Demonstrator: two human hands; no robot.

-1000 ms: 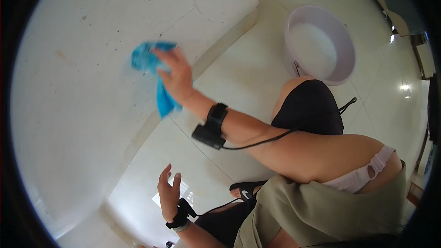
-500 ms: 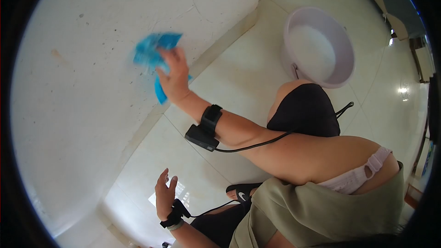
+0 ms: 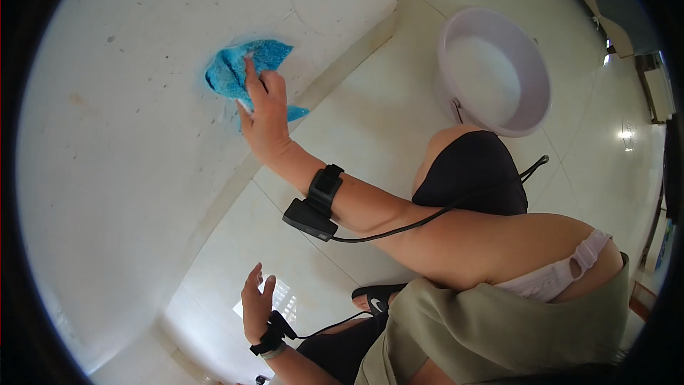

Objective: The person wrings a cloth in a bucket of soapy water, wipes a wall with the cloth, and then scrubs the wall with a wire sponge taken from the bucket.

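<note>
A blue cloth (image 3: 239, 75) lies bunched against the white wall (image 3: 128, 135), with a loose corner hanging by the wrist side. My right hand (image 3: 267, 110) presses on it, index finger stretched over the fabric and the other fingers bent into it. Lower down, my left hand (image 3: 256, 306) hovers over the tiled floor near the wall, holding nothing, its thumb apart from the loosely bent fingers. Dark specks and a crack mark the wall around the cloth.
A pale purple bucket (image 3: 491, 75) with whitish liquid stands on the tiles (image 3: 363, 107), beyond my right knee (image 3: 474, 171). A baseboard (image 3: 342, 71) runs along the wall's foot. Black devices with cables (image 3: 427, 221) are strapped to both arms. Furniture (image 3: 620, 0) stands at the far right edge.
The blue cloth was blurred by motion and now shows sharply, shifted slightly on the wall under my right hand. My left hand stays almost where it was.
</note>
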